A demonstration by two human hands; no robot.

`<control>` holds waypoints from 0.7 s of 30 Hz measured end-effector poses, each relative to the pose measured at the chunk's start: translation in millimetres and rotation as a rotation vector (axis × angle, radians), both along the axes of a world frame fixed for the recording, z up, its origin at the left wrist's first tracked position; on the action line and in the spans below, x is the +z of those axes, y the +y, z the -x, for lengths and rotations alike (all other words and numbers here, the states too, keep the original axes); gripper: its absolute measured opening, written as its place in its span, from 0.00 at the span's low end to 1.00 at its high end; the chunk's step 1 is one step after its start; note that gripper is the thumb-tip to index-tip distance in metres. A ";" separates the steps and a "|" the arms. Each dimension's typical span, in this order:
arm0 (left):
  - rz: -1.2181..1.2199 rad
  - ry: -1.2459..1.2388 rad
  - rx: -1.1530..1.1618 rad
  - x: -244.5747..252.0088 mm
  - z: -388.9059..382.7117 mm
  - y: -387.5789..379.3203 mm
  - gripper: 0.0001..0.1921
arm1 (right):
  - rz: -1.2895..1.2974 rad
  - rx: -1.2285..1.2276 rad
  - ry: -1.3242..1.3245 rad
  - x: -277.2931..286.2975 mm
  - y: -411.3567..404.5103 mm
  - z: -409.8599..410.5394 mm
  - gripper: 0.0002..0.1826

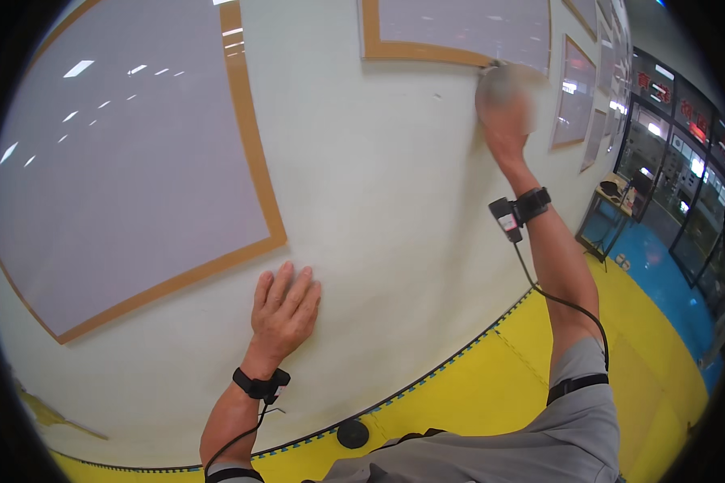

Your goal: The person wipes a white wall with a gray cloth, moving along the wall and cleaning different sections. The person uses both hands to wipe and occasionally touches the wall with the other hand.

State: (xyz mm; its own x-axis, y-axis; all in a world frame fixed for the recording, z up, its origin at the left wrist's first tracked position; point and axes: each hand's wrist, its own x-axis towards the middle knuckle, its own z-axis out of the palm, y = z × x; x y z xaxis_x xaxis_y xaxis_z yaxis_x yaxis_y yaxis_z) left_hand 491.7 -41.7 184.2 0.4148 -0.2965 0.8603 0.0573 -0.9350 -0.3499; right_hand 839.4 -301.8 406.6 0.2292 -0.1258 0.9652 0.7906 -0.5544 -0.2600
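Observation:
Flat against the white wall [362,199], my left hand [285,314] holds nothing, its fingers a little apart. Its fingertips are just below the lower right corner of a large framed panel [133,181] with a wood-coloured frame. My right hand [509,130] is raised at the lower edge of a second framed panel [459,27], toward that panel's right corner. It holds a grey object [496,81] against the frame and wall. Blur hides the fingers and the object's exact kind, possibly a cloth. Black straps with small wired devices circle both wrists.
Yellow foam mats [489,386] cover the floor along the wall's foot. A black round object [353,433] lies there. More framed panels [574,93] hang farther right. Beyond them are a small table [610,202] with items, blue flooring [658,253] and glass doors [670,163].

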 end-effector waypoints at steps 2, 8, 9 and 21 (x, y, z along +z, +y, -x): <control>-0.002 -0.011 -0.010 3.1 -3.0 -1.6 0.11 | 0.039 -0.034 -0.237 -13.2 11.0 -8.7 0.37; -0.004 -0.010 0.016 -0.1 2.0 2.8 0.12 | 0.289 0.161 -0.435 -37.0 34.9 49.7 0.49; -0.002 -0.008 0.021 -1.3 0.5 3.1 0.12 | 0.310 0.191 -0.488 -33.7 31.1 39.5 0.49; 0.084 -0.040 0.133 -15.4 -36.7 -45.8 0.18 | 0.098 0.024 -0.491 -27.9 -56.7 -117.5 0.41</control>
State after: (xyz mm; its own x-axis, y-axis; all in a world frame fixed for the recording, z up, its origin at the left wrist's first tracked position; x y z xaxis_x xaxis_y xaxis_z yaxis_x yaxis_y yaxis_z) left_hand 528.5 -87.5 168.9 0.4102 -0.1670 0.8966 0.1954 -0.9442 -0.2652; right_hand 956.9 -358.6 378.7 -0.2534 -0.0292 0.9669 0.8196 -0.5375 0.1985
